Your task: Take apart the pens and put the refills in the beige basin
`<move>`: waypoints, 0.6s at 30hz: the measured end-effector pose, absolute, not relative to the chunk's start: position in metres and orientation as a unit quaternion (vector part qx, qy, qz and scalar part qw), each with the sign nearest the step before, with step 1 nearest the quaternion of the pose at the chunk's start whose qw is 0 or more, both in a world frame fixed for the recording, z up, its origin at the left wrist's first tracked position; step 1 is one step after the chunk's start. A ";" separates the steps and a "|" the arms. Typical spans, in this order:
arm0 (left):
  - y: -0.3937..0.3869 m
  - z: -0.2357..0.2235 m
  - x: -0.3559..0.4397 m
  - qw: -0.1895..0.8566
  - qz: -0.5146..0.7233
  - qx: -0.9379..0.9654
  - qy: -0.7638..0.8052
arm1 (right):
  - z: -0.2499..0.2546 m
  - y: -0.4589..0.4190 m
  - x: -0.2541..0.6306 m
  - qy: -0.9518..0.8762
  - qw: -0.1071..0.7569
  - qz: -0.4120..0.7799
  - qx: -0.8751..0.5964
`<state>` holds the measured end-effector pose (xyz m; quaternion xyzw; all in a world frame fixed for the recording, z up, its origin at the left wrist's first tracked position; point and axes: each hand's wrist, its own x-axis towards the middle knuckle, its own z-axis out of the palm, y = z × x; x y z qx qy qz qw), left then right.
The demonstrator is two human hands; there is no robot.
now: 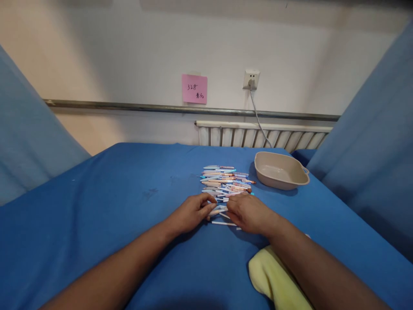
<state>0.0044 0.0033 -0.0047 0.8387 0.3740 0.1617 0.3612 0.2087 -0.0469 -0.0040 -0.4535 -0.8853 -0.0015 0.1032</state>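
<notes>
A spread of slim pens (219,181), mostly pale with some blue, pink and orange, lies roughly side by side on the blue cloth. At the near end of this spread, my left hand (193,212) is closed, thumb and fingers pinching the left ends of a few pens (218,212). My right hand (248,212) curls over the right ends of the same pens, its fingertips partly hidden. A thin white stick (223,223) lies just in front of them, with its right end close under my right hand.
A beige plastic basin (280,171) with handles stands at the back right of the blue cloth (155,249). Near my right forearm lies a yellow cloth (274,275). Behind are a radiator (238,135), a plugged-in cable (258,116) and a pink note (194,89). Blue curtains (368,150) hang on both sides.
</notes>
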 end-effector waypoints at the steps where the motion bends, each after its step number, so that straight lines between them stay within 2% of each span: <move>1: 0.003 -0.005 0.004 0.361 0.161 0.839 0.374 | -0.006 -0.047 0.208 -0.882 0.127 0.014 -0.453; 7: 0.004 0.000 0.002 0.342 0.130 0.860 0.355 | -0.017 -0.045 0.210 -0.857 0.226 0.139 -0.441; 11: 0.016 0.008 -0.009 0.262 0.120 0.868 0.405 | -0.020 -0.037 0.226 -0.846 0.213 0.196 -0.448; 18: 0.011 0.005 -0.008 0.177 0.096 0.897 0.393 | -0.027 -0.027 0.245 -0.838 0.217 0.181 -0.466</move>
